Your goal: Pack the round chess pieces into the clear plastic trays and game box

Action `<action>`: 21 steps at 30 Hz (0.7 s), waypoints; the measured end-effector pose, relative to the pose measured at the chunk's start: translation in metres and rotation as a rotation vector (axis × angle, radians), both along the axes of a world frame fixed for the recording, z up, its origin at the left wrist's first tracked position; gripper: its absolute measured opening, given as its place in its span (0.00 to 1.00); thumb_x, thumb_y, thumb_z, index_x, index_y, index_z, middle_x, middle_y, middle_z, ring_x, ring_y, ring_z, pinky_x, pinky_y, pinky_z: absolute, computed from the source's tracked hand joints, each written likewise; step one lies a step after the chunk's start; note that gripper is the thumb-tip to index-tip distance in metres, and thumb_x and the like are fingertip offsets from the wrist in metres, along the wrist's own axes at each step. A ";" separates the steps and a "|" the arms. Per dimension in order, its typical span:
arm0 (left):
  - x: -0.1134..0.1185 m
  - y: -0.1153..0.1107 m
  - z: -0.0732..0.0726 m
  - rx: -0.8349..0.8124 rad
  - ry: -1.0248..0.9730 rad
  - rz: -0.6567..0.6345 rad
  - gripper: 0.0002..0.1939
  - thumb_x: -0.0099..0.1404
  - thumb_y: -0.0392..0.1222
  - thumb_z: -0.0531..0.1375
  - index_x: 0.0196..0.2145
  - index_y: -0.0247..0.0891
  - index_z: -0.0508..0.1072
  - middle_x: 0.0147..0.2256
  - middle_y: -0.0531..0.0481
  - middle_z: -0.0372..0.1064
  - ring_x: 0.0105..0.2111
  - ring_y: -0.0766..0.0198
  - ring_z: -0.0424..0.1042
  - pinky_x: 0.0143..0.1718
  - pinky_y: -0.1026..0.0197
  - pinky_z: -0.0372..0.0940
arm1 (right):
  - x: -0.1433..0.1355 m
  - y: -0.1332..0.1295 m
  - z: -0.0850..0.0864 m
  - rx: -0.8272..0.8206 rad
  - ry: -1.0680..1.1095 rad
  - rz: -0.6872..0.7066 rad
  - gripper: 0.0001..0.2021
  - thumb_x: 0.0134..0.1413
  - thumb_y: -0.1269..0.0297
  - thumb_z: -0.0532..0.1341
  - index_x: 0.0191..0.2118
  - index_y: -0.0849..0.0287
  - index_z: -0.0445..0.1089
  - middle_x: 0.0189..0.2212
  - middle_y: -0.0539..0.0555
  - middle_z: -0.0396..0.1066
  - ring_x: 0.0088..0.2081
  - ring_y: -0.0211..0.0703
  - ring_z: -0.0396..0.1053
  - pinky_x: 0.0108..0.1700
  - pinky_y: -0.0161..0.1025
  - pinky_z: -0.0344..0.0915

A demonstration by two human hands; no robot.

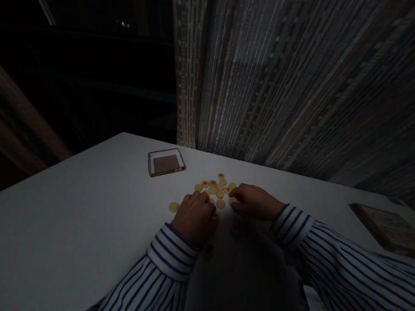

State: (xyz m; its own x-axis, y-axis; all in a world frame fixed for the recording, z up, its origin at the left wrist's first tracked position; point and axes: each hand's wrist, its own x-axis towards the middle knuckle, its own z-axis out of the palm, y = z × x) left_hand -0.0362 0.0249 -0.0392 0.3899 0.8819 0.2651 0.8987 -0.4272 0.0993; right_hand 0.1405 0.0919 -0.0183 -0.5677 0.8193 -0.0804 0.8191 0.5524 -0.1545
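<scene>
Round pale wooden Chinese chess pieces (221, 204), some showing red characters, lie in a loose cluster on the white table (90, 211). My left hand (196, 217) is at the cluster's near left side, its fingers curled around a piece (215, 215) that shows at the fingertips. To its left lies a single disc (173, 207). At the right side of the cluster, my right hand (254, 201) is closed, with thumb and forefinger on another piece (233, 200). Shadow and the hands hide part of the pieces; a few dim discs (235, 228) lie closer to me.
An open shallow box (167, 171) sits beyond the pieces, to the left. Toward the right edge rests a flat box with a printed top (397, 230). A striped string curtain (259, 76) hangs behind the table's far edge. The room is dark.
</scene>
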 end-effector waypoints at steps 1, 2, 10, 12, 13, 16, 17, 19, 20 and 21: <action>0.000 0.000 0.000 -0.010 -0.001 -0.003 0.08 0.56 0.40 0.54 0.27 0.35 0.71 0.29 0.44 0.65 0.32 0.57 0.64 0.32 0.54 0.60 | 0.000 0.000 0.000 0.003 -0.016 0.009 0.15 0.47 0.62 0.53 0.40 0.59 0.69 0.30 0.55 0.67 0.29 0.40 0.63 0.31 0.36 0.54; 0.000 0.000 0.000 -0.019 -0.001 -0.005 0.08 0.56 0.39 0.54 0.27 0.35 0.71 0.29 0.44 0.66 0.32 0.57 0.64 0.32 0.54 0.60 | -0.001 0.001 -0.001 0.004 -0.029 0.019 0.15 0.47 0.62 0.53 0.40 0.59 0.69 0.31 0.56 0.67 0.29 0.40 0.63 0.31 0.35 0.54; -0.001 0.001 0.003 -0.105 0.026 -0.012 0.10 0.57 0.41 0.52 0.29 0.35 0.71 0.32 0.44 0.65 0.34 0.56 0.63 0.34 0.54 0.59 | -0.002 0.001 -0.001 0.032 -0.122 0.078 0.12 0.47 0.62 0.52 0.35 0.59 0.69 0.31 0.55 0.67 0.28 0.39 0.62 0.28 0.35 0.51; -0.001 0.001 0.004 -0.114 0.030 -0.009 0.10 0.57 0.41 0.52 0.29 0.35 0.72 0.32 0.44 0.65 0.35 0.56 0.63 0.34 0.54 0.59 | -0.003 0.001 0.000 0.028 -0.138 0.082 0.11 0.47 0.63 0.52 0.32 0.59 0.69 0.31 0.55 0.67 0.28 0.38 0.62 0.28 0.34 0.51; -0.001 0.001 0.004 -0.114 0.031 -0.007 0.10 0.57 0.41 0.53 0.29 0.35 0.72 0.32 0.44 0.65 0.35 0.56 0.63 0.34 0.54 0.59 | -0.003 0.001 0.000 0.030 -0.140 0.080 0.11 0.47 0.63 0.52 0.32 0.59 0.69 0.31 0.55 0.67 0.29 0.38 0.62 0.28 0.34 0.51; -0.001 0.000 0.004 -0.114 0.025 -0.003 0.10 0.56 0.43 0.54 0.29 0.36 0.72 0.32 0.45 0.65 0.35 0.56 0.63 0.35 0.54 0.58 | -0.003 0.002 0.001 0.033 -0.122 0.068 0.11 0.47 0.62 0.52 0.32 0.59 0.69 0.31 0.55 0.67 0.28 0.38 0.62 0.28 0.34 0.52; -0.001 0.000 0.004 -0.117 0.023 -0.006 0.10 0.55 0.44 0.55 0.30 0.36 0.72 0.32 0.45 0.65 0.35 0.56 0.63 0.35 0.54 0.58 | -0.003 0.002 0.001 0.032 -0.108 0.063 0.11 0.47 0.62 0.53 0.33 0.59 0.69 0.31 0.55 0.66 0.28 0.38 0.62 0.28 0.34 0.52; -0.001 0.000 0.004 -0.116 0.017 -0.010 0.11 0.54 0.46 0.56 0.30 0.35 0.72 0.32 0.45 0.65 0.35 0.56 0.63 0.35 0.54 0.58 | -0.002 0.002 0.002 0.030 -0.066 0.057 0.11 0.47 0.60 0.54 0.34 0.59 0.70 0.31 0.55 0.66 0.29 0.39 0.62 0.29 0.34 0.53; -0.001 0.000 0.004 -0.111 0.012 -0.011 0.11 0.54 0.46 0.56 0.30 0.36 0.72 0.32 0.44 0.65 0.35 0.56 0.63 0.35 0.54 0.58 | -0.002 0.002 0.002 0.029 -0.039 0.054 0.12 0.46 0.60 0.54 0.34 0.59 0.70 0.31 0.55 0.66 0.29 0.39 0.62 0.30 0.34 0.54; -0.001 0.000 0.004 -0.104 0.005 -0.011 0.12 0.54 0.47 0.57 0.29 0.36 0.72 0.32 0.44 0.66 0.35 0.56 0.63 0.35 0.54 0.58 | -0.001 0.001 0.003 0.025 -0.007 0.053 0.12 0.46 0.60 0.54 0.35 0.59 0.70 0.31 0.55 0.66 0.29 0.39 0.63 0.31 0.34 0.54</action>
